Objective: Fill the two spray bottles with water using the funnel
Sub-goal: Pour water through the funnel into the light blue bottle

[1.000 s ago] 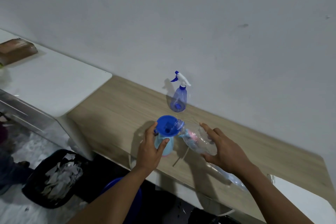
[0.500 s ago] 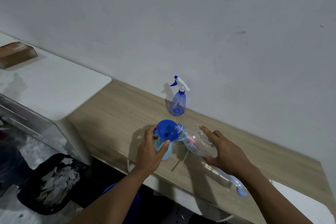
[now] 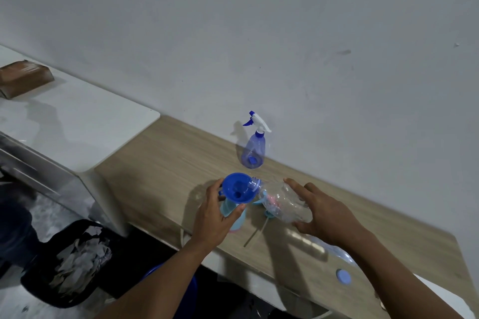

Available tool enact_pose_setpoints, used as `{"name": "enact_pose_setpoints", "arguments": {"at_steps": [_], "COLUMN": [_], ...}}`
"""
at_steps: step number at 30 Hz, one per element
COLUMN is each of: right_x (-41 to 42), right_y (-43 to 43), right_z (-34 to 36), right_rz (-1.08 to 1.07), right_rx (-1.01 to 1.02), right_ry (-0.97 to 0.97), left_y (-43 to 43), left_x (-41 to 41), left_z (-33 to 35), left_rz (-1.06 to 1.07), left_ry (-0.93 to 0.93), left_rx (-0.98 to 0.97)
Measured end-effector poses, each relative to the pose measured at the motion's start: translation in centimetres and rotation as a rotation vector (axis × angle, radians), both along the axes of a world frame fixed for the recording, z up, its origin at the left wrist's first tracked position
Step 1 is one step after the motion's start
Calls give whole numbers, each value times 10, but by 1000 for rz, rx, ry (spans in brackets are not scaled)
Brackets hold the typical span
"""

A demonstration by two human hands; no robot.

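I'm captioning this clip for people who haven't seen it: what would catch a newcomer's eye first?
The blue funnel sits in a light blue bottle at the wooden counter's front edge, steadied by the left hand. The right hand tips a clear plastic bottle so its mouth reaches over the funnel's rim. Behind them, a purple spray bottle with its trigger head on stands by the wall.

At frame centre the funnel sits in a bottle on the wooden counter; a tilted water bottle lies right of it. A spray bottle stands above, against the wall; a bin sits lower left
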State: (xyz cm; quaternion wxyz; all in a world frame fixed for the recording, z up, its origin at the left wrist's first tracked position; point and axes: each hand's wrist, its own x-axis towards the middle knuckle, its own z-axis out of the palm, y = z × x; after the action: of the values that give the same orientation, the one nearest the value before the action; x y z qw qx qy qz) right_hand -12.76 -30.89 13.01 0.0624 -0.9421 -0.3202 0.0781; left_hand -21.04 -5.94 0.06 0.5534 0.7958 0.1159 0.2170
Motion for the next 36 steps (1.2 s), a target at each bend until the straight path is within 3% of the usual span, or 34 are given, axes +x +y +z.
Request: {"name": "enact_pose_setpoints", "arguments": {"at_steps": [14, 36], "right_x": [18, 23], "right_y": [12, 19], "right_z": [19, 25], "right_rz": [51, 95], "right_rx": [-205, -287], "right_ry": [-109, -205], "left_y": [1, 5], "left_x": [-2, 0], "left_z": [5, -1], "left_rz": [-21, -34], "left_ry": [19, 16], "left_rx": [12, 32]}}
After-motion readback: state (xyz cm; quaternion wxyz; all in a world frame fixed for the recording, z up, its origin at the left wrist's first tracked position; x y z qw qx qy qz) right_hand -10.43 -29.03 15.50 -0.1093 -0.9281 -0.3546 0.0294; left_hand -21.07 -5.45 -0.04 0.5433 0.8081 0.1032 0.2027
